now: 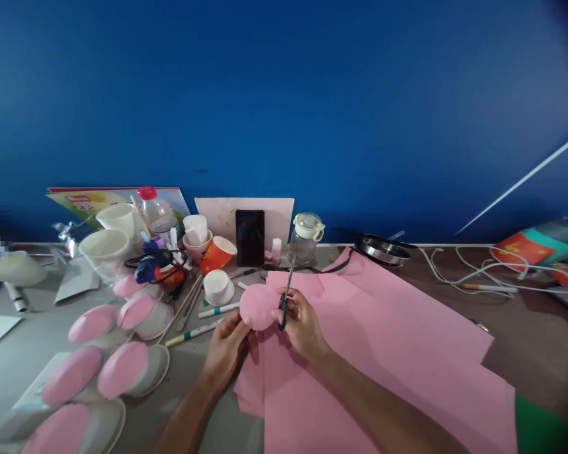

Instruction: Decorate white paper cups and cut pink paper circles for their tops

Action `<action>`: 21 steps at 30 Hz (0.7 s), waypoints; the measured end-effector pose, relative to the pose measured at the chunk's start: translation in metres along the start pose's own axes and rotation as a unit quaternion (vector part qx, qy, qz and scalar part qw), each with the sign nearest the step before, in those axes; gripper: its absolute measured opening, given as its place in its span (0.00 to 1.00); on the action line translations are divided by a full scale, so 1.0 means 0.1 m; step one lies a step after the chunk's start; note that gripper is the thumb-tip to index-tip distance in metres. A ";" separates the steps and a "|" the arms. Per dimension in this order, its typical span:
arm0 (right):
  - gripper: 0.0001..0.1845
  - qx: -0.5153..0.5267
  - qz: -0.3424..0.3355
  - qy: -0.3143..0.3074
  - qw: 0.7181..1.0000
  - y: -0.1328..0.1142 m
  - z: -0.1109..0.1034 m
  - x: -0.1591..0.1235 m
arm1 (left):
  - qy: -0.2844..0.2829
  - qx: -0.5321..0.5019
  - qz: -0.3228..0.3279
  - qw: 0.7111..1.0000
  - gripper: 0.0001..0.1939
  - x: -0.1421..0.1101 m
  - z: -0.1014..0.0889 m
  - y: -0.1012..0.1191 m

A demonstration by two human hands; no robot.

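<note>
A round pink paper disc (258,307) is pinched at its lower edge between the thumb and fingers of my left hand (230,347). My right hand (303,321) grips a pair of scissors (288,287) with dark handles, blades pointing up and away. The scissors are beside the disc's right edge, and my right fingertips come close to that edge; whether they touch it I cannot tell. Large pink paper sheets (383,340) lie under my right hand and forearm. Left of my hands, several white paper cups (156,315) with pink paper on their bases lie on the table.
Markers (194,334), a small white cup (218,287) and an orange paper cup (219,254) are near my left hand. Behind stand a black phone (250,238), a glass jar (307,236) and a blue glue gun (146,270). White cables (478,274) and a tape roll (383,250) lie right.
</note>
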State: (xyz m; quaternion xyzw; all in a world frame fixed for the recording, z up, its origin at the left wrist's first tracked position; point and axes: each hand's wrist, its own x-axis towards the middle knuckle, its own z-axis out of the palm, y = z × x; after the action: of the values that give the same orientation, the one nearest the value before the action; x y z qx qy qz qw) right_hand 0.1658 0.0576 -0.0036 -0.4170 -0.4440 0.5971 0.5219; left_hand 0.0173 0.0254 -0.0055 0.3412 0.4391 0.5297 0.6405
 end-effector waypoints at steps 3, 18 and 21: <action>0.22 -0.016 0.000 -0.008 1.000 -0.01 -0.01 0.00 | 0.033 -0.004 0.020 0.999 0.16 0.02 -0.02 0.04; 0.24 -0.037 0.016 -0.118 0.992 -0.07 -0.02 -0.26 | 0.100 -0.058 0.071 0.991 0.12 0.07 -0.12 0.04; 0.22 -0.062 -0.003 -0.148 0.987 -0.05 -0.01 -0.31 | 0.122 -0.100 0.087 0.984 0.14 0.07 -0.12 0.09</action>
State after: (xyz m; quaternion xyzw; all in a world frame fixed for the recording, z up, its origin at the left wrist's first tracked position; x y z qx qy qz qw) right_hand 0.1717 0.0273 0.0025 -0.3544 -0.5535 0.6223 0.4252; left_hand 0.0032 0.0335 -0.0036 0.2453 0.4276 0.6619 0.5648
